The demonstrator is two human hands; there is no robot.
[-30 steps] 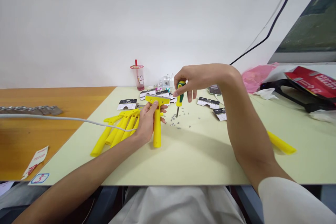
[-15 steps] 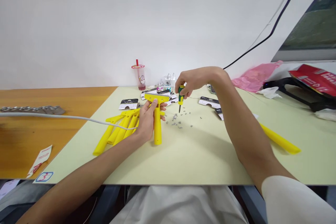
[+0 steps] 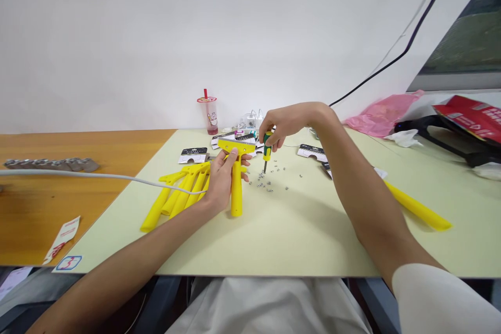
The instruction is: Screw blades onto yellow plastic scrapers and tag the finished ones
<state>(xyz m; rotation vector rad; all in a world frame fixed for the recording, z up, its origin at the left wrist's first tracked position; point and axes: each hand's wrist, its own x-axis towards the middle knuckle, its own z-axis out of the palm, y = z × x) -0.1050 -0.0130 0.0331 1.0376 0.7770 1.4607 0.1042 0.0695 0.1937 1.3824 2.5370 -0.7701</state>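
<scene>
My left hand [image 3: 221,178] is closed around a yellow scraper [image 3: 236,188], its wide head with a metal strip turned up and its handle toward me. Between the fingers of my right hand [image 3: 278,126] is a screwdriver [image 3: 267,152] with a green and yellow handle, held upright with the tip down. The tip is at a scatter of small metal screws [image 3: 261,178] on the pale tabletop [image 3: 297,240]; whether it touches one I cannot tell. Left of my left hand lie several more yellow scrapers [image 3: 176,199], partly behind the hand.
Printed cards [image 3: 192,155] lie around the work area. A cup with a red straw [image 3: 210,115] stands by the wall. At the right are a yellow handle [image 3: 420,209], a pink bag [image 3: 385,115] and a black frame [image 3: 438,138]. A white cable [image 3: 117,176] crosses at left.
The screwdriver in my right hand has moved down and slightly left, its tip now among the screws. My left hand still holds the scraper in much the same place.
</scene>
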